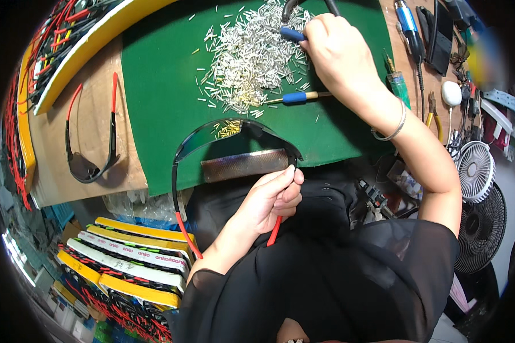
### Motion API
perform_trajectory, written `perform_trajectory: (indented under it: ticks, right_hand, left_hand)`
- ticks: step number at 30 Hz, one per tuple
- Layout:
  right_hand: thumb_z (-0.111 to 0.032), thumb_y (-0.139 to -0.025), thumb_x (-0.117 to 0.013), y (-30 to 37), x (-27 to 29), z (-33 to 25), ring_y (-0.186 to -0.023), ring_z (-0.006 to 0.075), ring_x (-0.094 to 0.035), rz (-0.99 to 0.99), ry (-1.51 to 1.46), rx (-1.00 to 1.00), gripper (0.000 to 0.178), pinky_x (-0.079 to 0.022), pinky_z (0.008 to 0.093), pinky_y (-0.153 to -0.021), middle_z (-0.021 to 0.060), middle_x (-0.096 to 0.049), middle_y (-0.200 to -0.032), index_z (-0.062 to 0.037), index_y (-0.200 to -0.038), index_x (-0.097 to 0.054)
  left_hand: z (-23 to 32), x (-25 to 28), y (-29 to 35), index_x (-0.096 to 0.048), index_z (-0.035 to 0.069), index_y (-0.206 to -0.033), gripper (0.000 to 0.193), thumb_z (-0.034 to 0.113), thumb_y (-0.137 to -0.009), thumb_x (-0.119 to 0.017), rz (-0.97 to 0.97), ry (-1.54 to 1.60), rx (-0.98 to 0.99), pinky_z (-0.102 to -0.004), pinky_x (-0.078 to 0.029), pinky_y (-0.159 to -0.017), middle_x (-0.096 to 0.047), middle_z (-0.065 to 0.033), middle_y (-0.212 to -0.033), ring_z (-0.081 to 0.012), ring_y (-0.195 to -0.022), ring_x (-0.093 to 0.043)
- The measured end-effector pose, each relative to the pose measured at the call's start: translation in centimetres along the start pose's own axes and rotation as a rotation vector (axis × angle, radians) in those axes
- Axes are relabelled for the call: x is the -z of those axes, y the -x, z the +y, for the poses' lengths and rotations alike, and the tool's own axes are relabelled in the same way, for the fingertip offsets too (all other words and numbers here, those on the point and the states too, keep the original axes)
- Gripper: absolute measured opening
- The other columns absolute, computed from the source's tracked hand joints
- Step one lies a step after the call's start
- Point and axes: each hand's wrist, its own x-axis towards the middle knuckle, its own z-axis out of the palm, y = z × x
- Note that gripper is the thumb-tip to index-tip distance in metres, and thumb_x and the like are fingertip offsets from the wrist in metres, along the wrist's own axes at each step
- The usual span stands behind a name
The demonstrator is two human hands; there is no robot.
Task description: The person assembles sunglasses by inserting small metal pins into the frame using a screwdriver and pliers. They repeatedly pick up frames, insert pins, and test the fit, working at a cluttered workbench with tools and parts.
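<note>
A pair of sunglasses (179, 150) with a black frame and red temple tips is in my left hand (272, 200), which is closed round one temple near its hinge. My right hand (337, 54) grips a blue-handled tool (292, 35) at the right side of a heap of small silver pins (252, 57); its tip cannot be made out. A second blue-handled tool (294, 98) lies just below, its thin metal shaft pointing left to the heap. Through the lenses show a few gold-coloured pins (229, 129). A dark, rough metal block (243, 166) lies at the green mat's near edge.
Another pair of sunglasses (86, 168) lies upturned on the wooden table at left, beside a yellow-walled box (91, 48) of red-tipped frames. Stacked boxes (134, 251) stand lower left. Pliers (433, 111), a green-handled screwdriver (396, 83) and fans (476, 170) are at right.
</note>
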Motion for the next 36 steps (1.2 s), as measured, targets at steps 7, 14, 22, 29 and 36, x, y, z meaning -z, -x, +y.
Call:
perform_trajectory:
  ticks: [7, 14, 22, 29, 36]
  right_hand:
    - [-0.009, -0.084, -0.051, 3.4, 8.5, -1.5, -0.070, 0.0328, -0.057, -0.362, -0.672, -0.277, 0.015, -0.046, 0.0372, -0.061, 0.0171, -0.055, -0.077, 0.0000, -0.096, -0.048]
    - [-0.006, -0.081, -0.051, 7.7, 12.1, -3.1, -0.075, 0.0346, -0.057, -0.908, -1.153, -0.440, 0.016, -0.046, 0.0367, -0.063, 0.0181, -0.058, -0.079, -0.0006, -0.096, -0.051]
    - [-0.007, -0.081, -0.051, 6.8, 10.8, -4.0, -0.065, 0.0350, -0.056, -0.836, -1.028, -0.383, 0.012, -0.045, 0.0396, -0.055, 0.0175, -0.057, -0.070, -0.0005, -0.091, -0.050]
    - [-0.008, -0.082, -0.050, 6.7, 11.1, -4.1, -0.065, 0.0349, -0.057, -0.823, -0.987, -0.400, 0.011, -0.045, 0.0395, -0.055, 0.0181, -0.057, -0.070, -0.0008, -0.091, -0.050]
    - [-0.010, -0.084, -0.049, 6.7, 11.1, -4.3, -0.063, 0.0354, -0.056, -0.859, -0.993, -0.430, 0.011, -0.045, 0.0395, -0.053, 0.0178, -0.057, -0.068, -0.0008, -0.091, -0.050]
  left_hand:
    - [-0.3, -0.3, 0.3, -0.051, 0.007, -0.086, 0.024, 0.028, -0.093, -0.041, 0.063, -0.091, -0.041, -0.0157, -0.023, -0.037, -0.037, 0.0038, -0.055, -0.0037, -0.044, -0.028]
    - [-0.2, -0.2, 0.0, -0.052, 0.004, -0.085, 0.025, 0.025, -0.093, -0.040, 0.077, -0.007, 0.008, -0.0164, -0.022, -0.036, -0.041, 0.0007, -0.056, -0.0040, -0.041, -0.027]
    - [-0.6, -0.8, -0.1, -0.052, 0.006, -0.086, 0.026, 0.027, -0.094, -0.039, 0.112, -0.025, -0.035, -0.0151, -0.023, -0.036, -0.039, 0.0025, -0.056, -0.0033, -0.043, -0.029]
    - [-0.6, -0.5, 0.0, -0.051, 0.006, -0.087, 0.026, 0.030, -0.093, -0.041, 0.084, -0.027, -0.037, -0.0163, -0.023, -0.038, -0.042, 0.0016, -0.058, -0.0042, -0.043, -0.028]
    - [-0.6, -0.6, -0.1, -0.050, 0.007, -0.086, 0.026, 0.031, -0.093, -0.041, 0.081, -0.058, -0.045, -0.0167, -0.023, -0.038, -0.042, 0.0023, -0.058, -0.0042, -0.044, -0.029]
